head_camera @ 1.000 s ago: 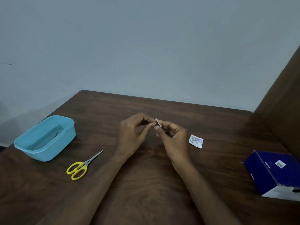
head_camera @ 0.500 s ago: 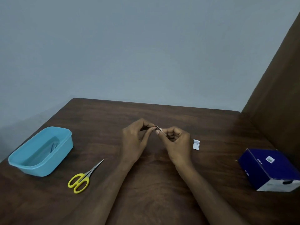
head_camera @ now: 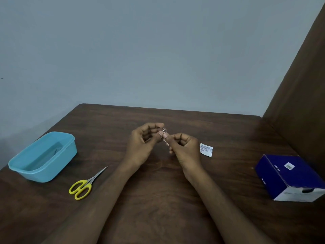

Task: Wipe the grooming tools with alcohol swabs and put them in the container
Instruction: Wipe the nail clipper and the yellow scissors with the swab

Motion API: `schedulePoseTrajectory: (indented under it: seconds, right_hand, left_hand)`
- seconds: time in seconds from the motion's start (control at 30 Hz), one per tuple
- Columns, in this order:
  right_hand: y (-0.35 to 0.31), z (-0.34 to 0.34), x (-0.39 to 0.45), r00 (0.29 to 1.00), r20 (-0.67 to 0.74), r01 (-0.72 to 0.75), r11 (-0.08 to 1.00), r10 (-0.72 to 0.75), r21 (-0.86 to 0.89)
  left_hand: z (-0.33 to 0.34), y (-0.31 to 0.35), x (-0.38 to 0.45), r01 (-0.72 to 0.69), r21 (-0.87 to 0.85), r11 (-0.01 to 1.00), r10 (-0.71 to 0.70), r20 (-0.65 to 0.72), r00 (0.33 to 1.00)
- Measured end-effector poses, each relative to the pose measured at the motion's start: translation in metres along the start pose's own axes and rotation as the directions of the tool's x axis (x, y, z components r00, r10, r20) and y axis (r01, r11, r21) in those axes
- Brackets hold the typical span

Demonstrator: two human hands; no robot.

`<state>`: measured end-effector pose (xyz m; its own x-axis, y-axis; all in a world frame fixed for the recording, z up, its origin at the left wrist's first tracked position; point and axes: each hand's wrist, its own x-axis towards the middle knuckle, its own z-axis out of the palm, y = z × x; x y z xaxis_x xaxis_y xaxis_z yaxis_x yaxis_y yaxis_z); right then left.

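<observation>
Both hands are up over the middle of the table (head_camera: 158, 199) and meeting fingertip to fingertip; the left hand (head_camera: 140, 147) pinches a small metal tool (head_camera: 164, 130), too small here to name for certain, and the right hand (head_camera: 184, 148) pinches a pale swab (head_camera: 166, 142) against it, thumb and forefinger curled tight.

The danger now is the grip; the tool is tiny and shiny, and a wet swab dragged along it could well slide it out of the left fingertips and send it down onto the wood or off the edge; a sharp edge or point under the swab could also nick a fingertip if the right hand presses too hard. The swab itself looks thin, so it may tear or bunch and miss part of the metal.

The yellow scissors (head_camera: 82, 186) lie on the table, just beside the blue container (head_camera: 45, 170) and outside it, so by the look of things they are yet to be wiped.

Inside the container, one slim dark item (head_camera: 56, 151) lies on the floor near the far end; what it is cannot be made out. A torn white wrapper (head_camera: 206, 149) sits just right of the right hand; the dark blue box (head_camera: 290, 180) rests on its side at the right, contents hidden.
</observation>
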<state>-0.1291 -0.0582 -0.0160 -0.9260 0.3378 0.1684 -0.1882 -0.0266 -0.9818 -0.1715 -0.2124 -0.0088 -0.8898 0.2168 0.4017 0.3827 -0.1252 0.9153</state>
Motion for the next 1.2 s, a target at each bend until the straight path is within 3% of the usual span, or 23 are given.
schedulePoseTrajectory:
  seconds: [0.23,0.37,0.47,0.57,0.7,0.8,0.9,1.03,1.13,1.2]
  right_hand:
    - [0.003,-0.007,0.003,0.996,0.067,-0.05,0.999,0.051,-0.016]
    - [0.004,-0.005,0.004,0.998,-0.008,-0.061,0.997,0.062,0.038]
    - [0.005,-0.004,0.005,0.993,-0.106,-0.034,0.997,0.042,0.068]
    - [0.004,-0.003,0.005,0.987,-0.158,0.024,0.996,-0.01,0.082]
    - [-0.001,0.003,0.001,1.0,-0.02,-0.002,0.987,0.005,0.162]
    - [0.0,0.005,-0.002,0.999,0.037,0.015,0.995,-0.019,0.101]
    - [0.003,0.004,-0.001,1.0,0.002,-0.004,0.998,0.004,0.063]
    - [0.005,0.001,0.006,0.996,0.049,-0.079,0.99,0.073,0.121]
    - [0.004,0.003,0.005,0.994,0.046,-0.102,0.984,0.096,0.145]
    - [0.001,0.003,0.006,0.99,-0.032,-0.123,0.957,0.136,0.263]
  left_hand:
    - [-0.002,-0.003,0.005,0.039,-0.082,0.996,-0.045,-0.064,0.997]
    - [-0.003,-0.007,0.007,0.012,-0.079,0.997,-0.02,-0.099,0.995]
    - [-0.007,-0.008,0.006,-0.036,0.081,0.996,0.044,-0.101,0.994]
    - [-0.007,-0.006,0.0,-0.167,0.315,0.934,0.182,-0.019,0.983]
    - [-0.005,-0.005,-0.006,-0.305,0.481,0.822,0.331,0.032,0.943]
    - [-0.007,-0.006,-0.005,-0.369,0.569,0.735,0.423,0.041,0.905]
    - [-0.006,-0.007,-0.005,-0.426,0.618,0.661,0.474,0.096,0.875]
    - [-0.005,-0.005,-0.006,-0.397,0.541,0.741,0.427,0.076,0.901]
    - [-0.007,-0.004,-0.005,-0.419,0.56,0.715,0.459,0.075,0.885]
    - [-0.009,-0.004,-0.004,-0.424,0.574,0.701,0.484,0.054,0.873]
